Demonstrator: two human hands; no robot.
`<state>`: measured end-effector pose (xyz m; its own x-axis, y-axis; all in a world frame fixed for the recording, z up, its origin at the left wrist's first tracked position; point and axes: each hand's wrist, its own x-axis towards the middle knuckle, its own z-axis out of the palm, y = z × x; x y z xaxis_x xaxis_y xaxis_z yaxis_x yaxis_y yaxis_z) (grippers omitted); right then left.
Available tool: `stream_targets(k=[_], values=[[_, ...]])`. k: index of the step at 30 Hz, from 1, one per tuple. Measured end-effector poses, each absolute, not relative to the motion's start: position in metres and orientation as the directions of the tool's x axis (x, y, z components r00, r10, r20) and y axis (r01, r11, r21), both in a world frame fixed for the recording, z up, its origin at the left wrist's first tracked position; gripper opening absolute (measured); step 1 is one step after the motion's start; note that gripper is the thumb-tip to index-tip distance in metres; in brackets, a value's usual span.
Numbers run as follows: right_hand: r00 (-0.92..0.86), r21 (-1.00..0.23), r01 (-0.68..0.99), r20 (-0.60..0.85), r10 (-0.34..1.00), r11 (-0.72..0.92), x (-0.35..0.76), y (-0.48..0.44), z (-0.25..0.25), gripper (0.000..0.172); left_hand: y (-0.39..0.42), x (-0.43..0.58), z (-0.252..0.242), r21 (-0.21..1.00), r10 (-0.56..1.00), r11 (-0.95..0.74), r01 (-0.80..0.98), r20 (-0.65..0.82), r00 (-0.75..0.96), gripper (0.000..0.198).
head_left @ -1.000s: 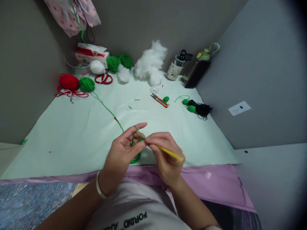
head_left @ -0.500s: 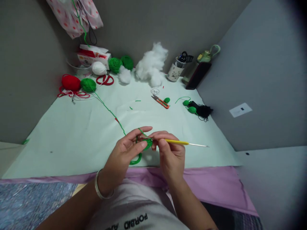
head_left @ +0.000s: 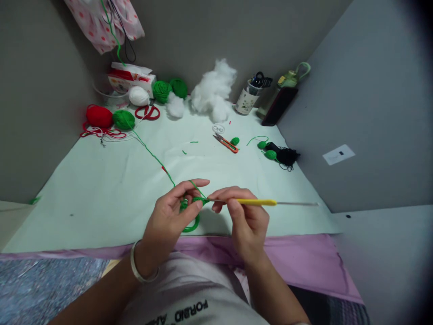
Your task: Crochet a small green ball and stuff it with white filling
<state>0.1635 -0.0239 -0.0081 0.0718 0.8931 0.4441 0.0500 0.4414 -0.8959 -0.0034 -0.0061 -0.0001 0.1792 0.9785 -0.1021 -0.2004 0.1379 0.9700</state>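
My left hand [head_left: 174,210] pinches a small green crochet piece [head_left: 202,200] between thumb and fingers, its index finger stretched out with green yarn looped over it. My right hand [head_left: 248,216] grips a crochet hook [head_left: 257,202] by its yellow handle. The hook's left tip meets the edge of the green piece, and its other metal end points right. A thick green loop [head_left: 192,225] hangs under my left hand. From there a green strand [head_left: 152,153] runs back to a green yarn ball [head_left: 123,120] at the far left.
Orange thread snips [head_left: 225,143] lie mid-table by a small green piece [head_left: 235,141]. White stuffing [head_left: 214,92], red scissors [head_left: 147,113], a red yarn ball [head_left: 99,116] and a pen cup [head_left: 248,98] stand at the back. Black yarn [head_left: 287,156] lies right, by the partition.
My right hand has moved right with the hook, drawing its tip back to the edge of the green piece. My left hand has shifted slightly left, and the piece has tilted.
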Motion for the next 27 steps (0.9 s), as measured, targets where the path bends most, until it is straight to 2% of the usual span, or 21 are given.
stream_targets(k=[3,5,6,9,12,14,16,22,25,27], values=[[-0.072,-0.708,0.335,0.639,0.766,0.622,0.165,-0.028,-0.009,0.027,-0.012,0.001,-0.001,0.998,0.998,-0.042,-0.056,0.045,0.048,0.031],[-0.138,-0.601,0.424,0.697,0.704,0.678,0.166,-0.028,-0.009,0.031,-0.014,0.002,0.000,0.997,0.998,-0.051,-0.055,0.052,0.018,0.037],[-0.128,-0.599,0.422,0.704,0.699,0.680,0.165,-0.027,-0.010,0.031,-0.013,0.002,0.000,0.996,1.000,-0.017,-0.084,0.019,0.024,0.039],[0.030,-0.760,0.251,0.625,0.780,0.600,0.165,-0.024,-0.008,0.025,-0.008,-0.001,0.002,0.963,0.985,0.137,-0.232,-0.108,0.133,0.037],[0.091,-0.920,-0.049,0.384,0.919,0.389,0.166,-0.019,-0.004,0.019,-0.002,-0.005,0.005,0.909,0.952,0.254,-0.330,-0.176,0.249,0.029],[0.055,-0.950,-0.210,0.224,0.973,0.231,0.168,-0.014,-0.001,0.021,0.000,-0.007,0.008,0.889,0.942,0.293,-0.352,-0.206,0.264,0.027],[0.046,-0.938,-0.310,0.149,0.988,0.156,0.169,-0.010,0.001,0.022,0.001,-0.007,0.011,0.873,0.936,0.318,-0.370,-0.227,0.268,0.025],[-0.041,-0.904,-0.428,0.042,0.998,0.021,0.171,-0.006,0.001,0.026,0.001,-0.006,0.009,0.854,0.920,0.355,-0.382,-0.245,0.306,0.026],[-0.029,-0.894,-0.432,0.146,0.989,0.119,0.168,-0.007,-0.005,0.020,0.000,-0.005,0.004,0.852,0.916,0.343,-0.396,-0.211,0.340,0.026],[0.018,-0.906,-0.353,0.242,0.970,0.232,0.165,-0.010,-0.010,0.017,-0.001,-0.006,0.002,0.852,0.909,0.337,-0.400,-0.184,0.373,0.027]])
